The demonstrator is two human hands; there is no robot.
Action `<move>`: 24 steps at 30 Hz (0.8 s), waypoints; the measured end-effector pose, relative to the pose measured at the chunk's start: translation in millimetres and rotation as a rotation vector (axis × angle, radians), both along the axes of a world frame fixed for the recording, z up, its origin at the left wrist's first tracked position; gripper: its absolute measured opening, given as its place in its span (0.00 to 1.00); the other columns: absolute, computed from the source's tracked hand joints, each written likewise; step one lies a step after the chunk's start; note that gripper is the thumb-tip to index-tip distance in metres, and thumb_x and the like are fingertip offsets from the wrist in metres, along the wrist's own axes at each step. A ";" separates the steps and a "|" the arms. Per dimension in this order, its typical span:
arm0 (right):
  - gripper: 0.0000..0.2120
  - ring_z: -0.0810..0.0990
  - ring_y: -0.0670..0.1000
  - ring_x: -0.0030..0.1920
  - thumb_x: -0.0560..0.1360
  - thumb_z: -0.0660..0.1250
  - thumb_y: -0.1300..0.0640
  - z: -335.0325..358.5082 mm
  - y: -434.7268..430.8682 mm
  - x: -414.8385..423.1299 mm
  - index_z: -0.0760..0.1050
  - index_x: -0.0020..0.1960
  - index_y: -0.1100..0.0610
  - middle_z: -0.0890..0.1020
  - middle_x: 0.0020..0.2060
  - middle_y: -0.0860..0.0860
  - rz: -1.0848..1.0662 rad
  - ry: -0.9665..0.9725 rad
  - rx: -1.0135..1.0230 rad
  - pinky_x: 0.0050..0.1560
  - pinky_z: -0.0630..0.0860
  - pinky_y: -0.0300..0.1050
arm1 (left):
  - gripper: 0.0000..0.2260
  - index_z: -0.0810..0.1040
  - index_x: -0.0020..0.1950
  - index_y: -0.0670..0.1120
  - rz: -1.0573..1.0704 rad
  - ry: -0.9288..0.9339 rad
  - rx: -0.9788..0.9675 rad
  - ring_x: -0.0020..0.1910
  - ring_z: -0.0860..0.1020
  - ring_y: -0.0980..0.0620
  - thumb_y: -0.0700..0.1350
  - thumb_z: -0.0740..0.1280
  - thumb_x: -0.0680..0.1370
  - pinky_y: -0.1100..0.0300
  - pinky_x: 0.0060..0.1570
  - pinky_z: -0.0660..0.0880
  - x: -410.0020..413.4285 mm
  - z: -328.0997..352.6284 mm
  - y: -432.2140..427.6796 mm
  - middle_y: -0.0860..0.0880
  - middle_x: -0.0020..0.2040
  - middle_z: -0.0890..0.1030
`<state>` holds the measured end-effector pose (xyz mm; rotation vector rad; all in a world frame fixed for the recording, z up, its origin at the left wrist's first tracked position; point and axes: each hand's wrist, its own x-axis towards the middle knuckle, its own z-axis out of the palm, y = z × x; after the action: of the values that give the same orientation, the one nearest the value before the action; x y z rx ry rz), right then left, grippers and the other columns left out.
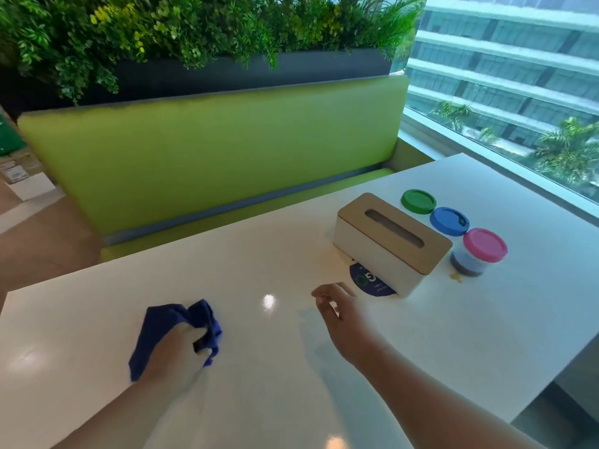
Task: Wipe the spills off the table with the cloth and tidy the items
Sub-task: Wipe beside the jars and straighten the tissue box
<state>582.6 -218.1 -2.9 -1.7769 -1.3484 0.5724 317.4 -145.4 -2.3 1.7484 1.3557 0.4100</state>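
White glossy bench (259, 400) fills the lower view, and nearly everything on it sits toward two o'clock. Largest there is the white rectangular tissue box with a slotted wooden lid (392, 244), lying askew over a dark blue round printed disc (372, 283) that pokes out at its seven o'clock corner.

The crumpled dark blue cloth (155, 332) lies at eight o'clock on the bench, well apart from the mess. The left hand (176, 354) bunches it, fingers curled round it. The right hand (337, 306) hovers just beside the disc, fingers loosely curled, holding nothing.

Three round jars, green-lidded (418, 201), blue-lidded (449, 221) and pink-lidded (483, 251), line the box's far side. A small yellow spill (457, 278) lies at six o'clock of the pink-lidded jar, close against its base.

The step looks like clearing the way for the wipe. Lifting the box and that jar, not sliding them, should keep the yellow from smearing. The cloth must cross to three o'clock, go down flat, and draw the spill away from the jar, then pass under where the jar stood.
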 end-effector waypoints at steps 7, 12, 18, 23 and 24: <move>0.10 0.76 0.43 0.49 0.79 0.59 0.59 -7.1 -7.6 -10.6 0.78 0.53 0.52 0.76 0.49 0.42 0.047 -0.006 -0.090 0.49 0.66 0.23 | 0.09 0.77 0.56 0.51 -0.133 -0.158 -0.293 0.53 0.78 0.60 0.40 0.62 0.80 0.75 0.48 0.70 72.4 -7.5 -39.6 0.54 0.53 0.79; 0.17 0.74 0.52 0.60 0.77 0.56 0.63 -10.1 2.3 -34.0 0.73 0.63 0.54 0.73 0.61 0.48 0.207 -0.032 -0.251 0.59 0.71 0.38 | 0.10 0.74 0.56 0.44 0.396 -0.530 -0.285 0.50 0.80 0.44 0.40 0.54 0.82 0.53 0.49 0.76 73.7 3.6 -14.3 0.41 0.51 0.80; 0.22 0.53 0.53 0.75 0.81 0.50 0.45 -34.3 -4.3 -59.6 0.55 0.75 0.44 0.60 0.74 0.45 0.623 -0.598 -0.332 0.74 0.45 0.53 | 0.10 0.74 0.57 0.48 0.414 -0.434 -0.097 0.52 0.78 0.46 0.43 0.54 0.82 0.49 0.56 0.73 63.4 10.4 -1.9 0.44 0.50 0.79; 0.16 0.73 0.55 0.53 0.71 0.58 0.39 -55.1 -39.1 -5.0 0.73 0.52 0.48 0.75 0.50 0.48 0.260 -0.668 -0.166 0.56 0.74 0.52 | 0.10 0.75 0.55 0.45 0.308 -0.430 -0.101 0.48 0.78 0.46 0.41 0.55 0.82 0.57 0.44 0.76 77.6 8.6 -11.0 0.43 0.48 0.79; 0.12 0.75 0.54 0.49 0.70 0.59 0.41 -60.3 -48.1 14.4 0.72 0.47 0.48 0.76 0.47 0.47 0.147 -0.672 -0.138 0.48 0.78 0.48 | 0.10 0.75 0.54 0.45 0.298 -0.435 -0.106 0.48 0.78 0.46 0.41 0.55 0.82 0.57 0.43 0.76 80.3 6.3 -11.7 0.42 0.47 0.79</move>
<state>597.0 -266.1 -63.3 -2.0929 -1.9378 0.1353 397.7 -157.1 4.0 1.2765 1.2884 0.8165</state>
